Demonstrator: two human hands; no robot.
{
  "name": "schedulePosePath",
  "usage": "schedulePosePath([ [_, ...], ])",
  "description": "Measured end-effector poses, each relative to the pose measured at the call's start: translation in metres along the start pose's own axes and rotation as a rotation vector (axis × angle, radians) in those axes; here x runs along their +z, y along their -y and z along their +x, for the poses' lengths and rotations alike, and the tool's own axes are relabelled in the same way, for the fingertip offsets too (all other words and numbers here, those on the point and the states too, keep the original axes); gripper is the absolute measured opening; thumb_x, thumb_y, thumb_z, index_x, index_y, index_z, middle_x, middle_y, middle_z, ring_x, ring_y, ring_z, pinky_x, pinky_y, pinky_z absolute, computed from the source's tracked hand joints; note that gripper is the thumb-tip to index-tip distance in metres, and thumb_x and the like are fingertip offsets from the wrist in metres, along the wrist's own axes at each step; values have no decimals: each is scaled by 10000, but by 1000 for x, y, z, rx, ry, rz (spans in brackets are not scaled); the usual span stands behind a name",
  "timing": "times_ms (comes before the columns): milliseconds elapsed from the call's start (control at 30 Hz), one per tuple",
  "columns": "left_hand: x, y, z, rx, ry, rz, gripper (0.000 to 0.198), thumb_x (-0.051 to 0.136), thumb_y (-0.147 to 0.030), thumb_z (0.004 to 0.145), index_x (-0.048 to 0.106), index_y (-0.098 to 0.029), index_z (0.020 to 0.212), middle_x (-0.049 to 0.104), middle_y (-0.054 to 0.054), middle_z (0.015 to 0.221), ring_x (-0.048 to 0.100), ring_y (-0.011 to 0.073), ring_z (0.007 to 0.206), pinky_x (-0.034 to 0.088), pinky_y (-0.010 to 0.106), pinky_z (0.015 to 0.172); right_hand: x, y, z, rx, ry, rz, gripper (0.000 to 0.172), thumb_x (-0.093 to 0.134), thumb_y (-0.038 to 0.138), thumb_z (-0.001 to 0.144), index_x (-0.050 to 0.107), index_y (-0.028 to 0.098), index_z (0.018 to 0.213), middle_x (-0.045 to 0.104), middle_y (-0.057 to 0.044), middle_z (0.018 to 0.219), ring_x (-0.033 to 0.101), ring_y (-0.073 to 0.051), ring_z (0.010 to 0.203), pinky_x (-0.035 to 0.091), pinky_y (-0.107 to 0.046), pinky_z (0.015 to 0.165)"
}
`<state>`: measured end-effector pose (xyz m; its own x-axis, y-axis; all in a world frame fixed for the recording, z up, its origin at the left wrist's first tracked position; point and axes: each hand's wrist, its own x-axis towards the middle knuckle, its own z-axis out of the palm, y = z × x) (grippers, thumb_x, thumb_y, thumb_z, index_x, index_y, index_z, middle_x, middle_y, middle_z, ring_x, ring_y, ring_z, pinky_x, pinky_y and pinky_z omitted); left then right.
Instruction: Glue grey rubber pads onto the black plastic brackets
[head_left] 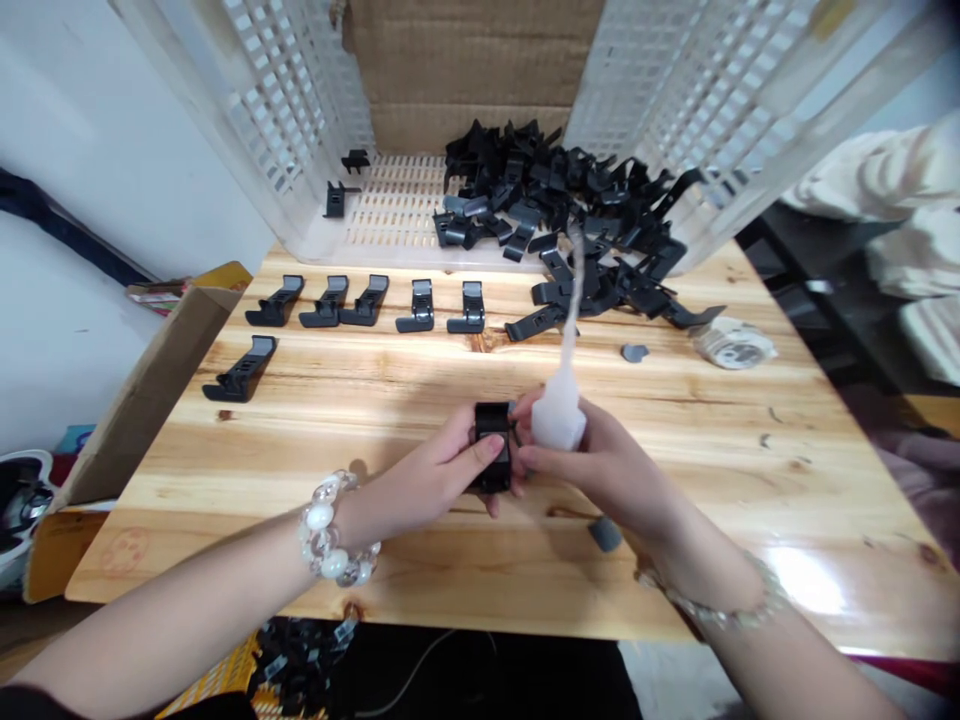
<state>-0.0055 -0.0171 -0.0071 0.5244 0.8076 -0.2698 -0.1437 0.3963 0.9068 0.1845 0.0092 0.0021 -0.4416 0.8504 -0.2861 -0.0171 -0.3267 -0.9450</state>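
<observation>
The left hand (427, 480) pinches a matte black plastic clip (493, 445) between thumb and fingers, its boxy body held in front of the palm. The right hand (600, 460) curls its fingers closely around a soft, milky translucent plastic piece (559, 415), bulbous below and narrowing to a long, thin tail that rises from the grip. The clip sits between both hands, with the right fingers just beside its edge. Below them lies a knotty, glossy pine tabletop (360, 430), holding 6 matching clips (422, 305): 5 in a row and 1 nearer the left edge. Beyond them, a tangled heap of black clips (555, 220) spills from a white lattice plastic crate (270, 100).
</observation>
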Motion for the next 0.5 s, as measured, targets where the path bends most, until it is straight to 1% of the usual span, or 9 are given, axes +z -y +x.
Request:
schedulePosePath([
  [67, -1, 0, 1, 44, -3, -23, 201, 507, -354, 958, 444, -207, 1080, 627, 65, 991, 676, 184, 802, 564, 294, 610, -6, 2, 0, -69, -90, 54, 334, 758, 283, 749, 620, 231, 1049, 599, 18, 799, 583, -120, 642, 472, -277, 611],
  [133, -2, 0, 1, 74, -4, -24, 176, 496, -341, 966, 447, -200, 1059, 626, 68, 1020, 683, 187, 819, 561, 287, 608, -10, 5, 0, -121, -166, 69, 365, 719, 362, 800, 609, 230, 1123, 606, 5, 815, 548, -104, 599, 439, -261, 540],
  [200, -3, 0, 1, 91, -11, 2, 164, 477, -339, 976, 454, -194, 1049, 629, 71, 1028, 682, 180, 816, 559, 283, 615, -12, 9, 0, -151, -215, 70, 392, 679, 446, 825, 568, 242, 1141, 594, 11, 790, 524, -98, 527, 403, -252, 451],
  [300, -4, 0, 0, 109, -35, 41, 182, 473, -354, 977, 466, -181, 1034, 636, 73, 1009, 671, 167, 789, 543, 268, 603, -14, 12, 1, -215, -292, 61, 346, 639, 532, 831, 484, 268, 992, 602, 24, 802, 519, -97, 456, 359, -241, 363],
  [367, -5, 0, 1, 122, -26, 40, 209, 480, -363, 976, 466, -169, 1051, 636, 74, 996, 663, 154, 767, 533, 257, 598, -18, 13, 2, -271, -319, 46, 329, 634, 527, 840, 452, 264, 914, 621, 26, 809, 537, -100, 467, 387, -245, 385],
  [433, -6, 1, 2, 134, -16, 21, 230, 488, -363, 977, 455, -161, 1081, 632, 73, 994, 661, 144, 758, 527, 245, 590, -23, 14, 3, -318, -334, 20, 291, 673, 476, 832, 502, 245, 879, 610, 30, 722, 536, -100, 496, 416, -249, 439],
  [500, -7, 3, 3, 128, -15, 3, 235, 492, -359, 978, 448, -160, 1095, 632, 76, 1003, 669, 146, 768, 526, 237, 582, -29, 16, 3, -362, -369, 12, 255, 734, 423, 792, 582, 221, 827, 541, 42, 588, 499, -97, 490, 391, -245, 447],
])
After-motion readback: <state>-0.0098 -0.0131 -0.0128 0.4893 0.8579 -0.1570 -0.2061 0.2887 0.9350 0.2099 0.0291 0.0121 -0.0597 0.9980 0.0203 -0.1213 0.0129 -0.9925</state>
